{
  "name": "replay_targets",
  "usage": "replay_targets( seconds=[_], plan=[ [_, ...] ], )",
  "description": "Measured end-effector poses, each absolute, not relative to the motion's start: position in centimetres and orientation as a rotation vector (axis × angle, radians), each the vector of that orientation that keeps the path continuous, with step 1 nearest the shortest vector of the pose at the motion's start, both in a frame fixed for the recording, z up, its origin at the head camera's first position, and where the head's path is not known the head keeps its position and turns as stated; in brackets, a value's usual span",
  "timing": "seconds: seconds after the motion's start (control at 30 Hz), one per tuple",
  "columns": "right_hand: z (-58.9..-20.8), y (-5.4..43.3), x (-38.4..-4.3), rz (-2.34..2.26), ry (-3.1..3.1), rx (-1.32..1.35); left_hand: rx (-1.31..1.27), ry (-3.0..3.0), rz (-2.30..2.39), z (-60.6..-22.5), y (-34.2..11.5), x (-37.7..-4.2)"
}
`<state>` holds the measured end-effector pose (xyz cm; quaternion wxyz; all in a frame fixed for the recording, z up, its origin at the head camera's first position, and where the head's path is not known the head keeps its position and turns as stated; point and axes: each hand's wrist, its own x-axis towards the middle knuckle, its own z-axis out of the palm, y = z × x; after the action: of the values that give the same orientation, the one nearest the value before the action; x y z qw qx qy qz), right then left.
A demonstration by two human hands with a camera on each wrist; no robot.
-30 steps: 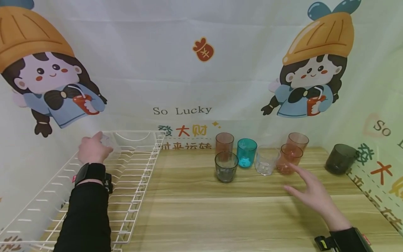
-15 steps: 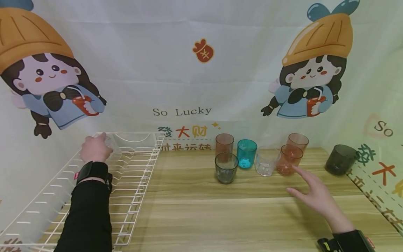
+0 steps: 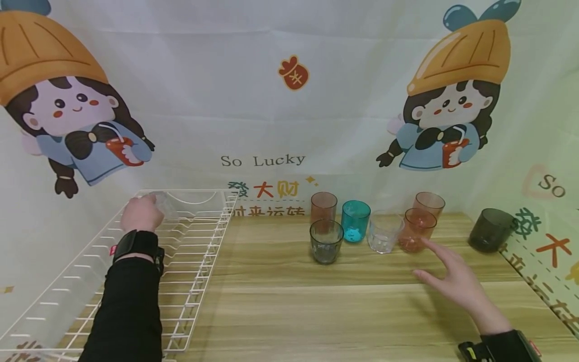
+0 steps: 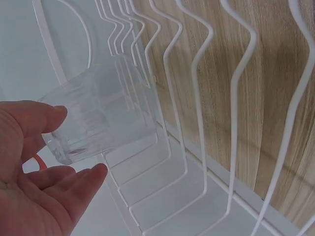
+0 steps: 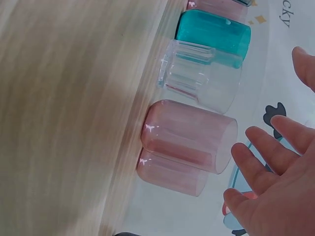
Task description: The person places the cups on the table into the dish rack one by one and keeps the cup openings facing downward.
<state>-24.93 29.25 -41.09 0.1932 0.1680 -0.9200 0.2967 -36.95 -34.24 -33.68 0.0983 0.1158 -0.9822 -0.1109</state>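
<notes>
A pale printed cloth (image 3: 271, 110) hangs behind everything I reach over, bearing cartoon figures in orange knit hats and the words "So Lucky". In front of it spreads the wood-grained table (image 3: 316, 311), and along its left side runs a white wire rack (image 3: 205, 190). My left arm, in a black sleeve (image 3: 126, 311), stretches over the rack to its far end, where my left hand (image 3: 142, 213) is at a clear tumbler (image 4: 106, 110). The tumbler is inside the rack, its thick base toward my palm and its mouth toward the wires. My left fingers lie parted about that base, one tip over its side, others just beside its lower edge; whether they pinch it, I cannot tell. My right hand (image 3: 457, 279) hangs above the table, fingers spread, tips near the front pink glass (image 5: 189, 135). A rear pink glass (image 5: 170, 177) stands just behind that one. Leftward come a clear glass (image 3: 383, 234), a teal glass (image 3: 355, 218) and a smoky glass (image 3: 326, 246) with a third pink glass (image 3: 323, 203) behind it; a dark grey glass (image 3: 490, 230) stands apart at the right. Smallest is the red tag (image 3: 113, 250) at my left wrist.
</notes>
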Motion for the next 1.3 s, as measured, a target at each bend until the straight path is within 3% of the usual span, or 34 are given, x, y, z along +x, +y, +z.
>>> replay_targets(
  seconds=[0.3, 1.3],
  plan=[
    [-40.4, 29.2, -25.4, 0.802, -2.592, 0.489, 0.403, -2.954, -0.322, -32.5, -34.6, -36.6],
    [-38.1, 30.8, -26.7, 0.610, -2.511, 0.519, 0.159, -3.094, -0.408, -26.4, -34.9, -34.6]
  ],
)
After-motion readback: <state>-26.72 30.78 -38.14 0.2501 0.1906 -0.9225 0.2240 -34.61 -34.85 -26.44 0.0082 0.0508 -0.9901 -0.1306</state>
